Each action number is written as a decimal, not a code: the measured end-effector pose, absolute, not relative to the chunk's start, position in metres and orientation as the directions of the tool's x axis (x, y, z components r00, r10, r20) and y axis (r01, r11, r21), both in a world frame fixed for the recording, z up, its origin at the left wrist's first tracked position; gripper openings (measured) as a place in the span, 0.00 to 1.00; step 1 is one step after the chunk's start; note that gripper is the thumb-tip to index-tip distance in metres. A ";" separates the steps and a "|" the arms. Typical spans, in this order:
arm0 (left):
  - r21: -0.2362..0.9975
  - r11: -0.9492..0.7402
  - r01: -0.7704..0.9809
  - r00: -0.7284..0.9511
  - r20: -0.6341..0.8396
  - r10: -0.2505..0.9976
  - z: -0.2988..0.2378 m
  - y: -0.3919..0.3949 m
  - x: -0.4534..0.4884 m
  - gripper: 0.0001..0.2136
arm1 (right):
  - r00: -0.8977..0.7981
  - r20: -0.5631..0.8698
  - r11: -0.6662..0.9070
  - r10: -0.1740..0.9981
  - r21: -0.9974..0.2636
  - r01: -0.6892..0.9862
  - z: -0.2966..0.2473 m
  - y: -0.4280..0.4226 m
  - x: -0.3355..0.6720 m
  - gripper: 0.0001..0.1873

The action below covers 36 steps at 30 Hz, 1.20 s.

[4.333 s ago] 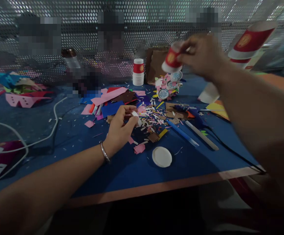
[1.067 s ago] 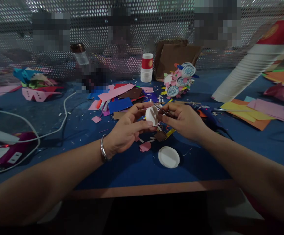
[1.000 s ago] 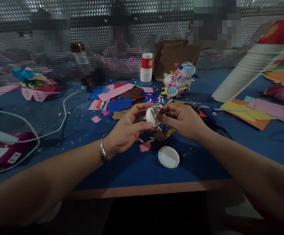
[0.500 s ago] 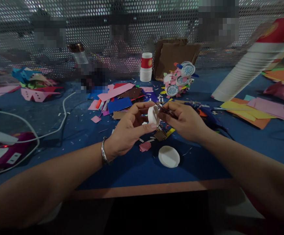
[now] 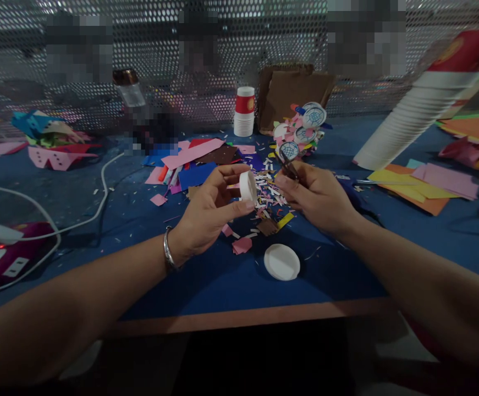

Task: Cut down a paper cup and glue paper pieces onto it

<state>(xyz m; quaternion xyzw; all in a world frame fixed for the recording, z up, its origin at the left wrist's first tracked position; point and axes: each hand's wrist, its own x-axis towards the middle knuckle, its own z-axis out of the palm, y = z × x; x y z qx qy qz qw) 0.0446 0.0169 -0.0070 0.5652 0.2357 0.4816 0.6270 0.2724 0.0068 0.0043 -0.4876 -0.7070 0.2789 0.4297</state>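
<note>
Both hands grip: left hand [image 5: 208, 212] pinches a round white disc [image 5: 247, 186], right hand [image 5: 319, 198] clasps small scissors [image 5: 288, 165].

Left hand [image 5: 210, 212] pinches a white disc [image 5: 248, 186]; right hand [image 5: 317, 195] grips small scissors [image 5: 288, 165] just beside it.

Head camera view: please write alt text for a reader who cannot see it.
A person's left hand holds a small white disc over a blue table, while the right hand holds small scissors beside it, not touching. Paper scraps lie below the hands; a second white disc lies near the table edge.
</note>
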 end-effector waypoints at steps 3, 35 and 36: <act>0.934 -0.195 -0.298 0.407 0.310 0.859 -0.010 0.022 0.042 0.26 | -0.196 0.319 0.373 0.927 -0.823 0.428 0.008 0.006 0.273 0.28; 0.853 -0.521 0.012 0.406 0.472 0.782 -0.016 0.029 0.028 0.22 | -0.402 0.294 0.485 0.867 -0.684 0.545 0.014 -0.002 0.270 0.39; 0.846 -0.533 0.016 0.407 0.481 0.776 -0.015 0.029 0.027 0.22 | -0.404 0.292 0.485 0.867 -0.681 0.548 0.015 -0.003 0.270 0.39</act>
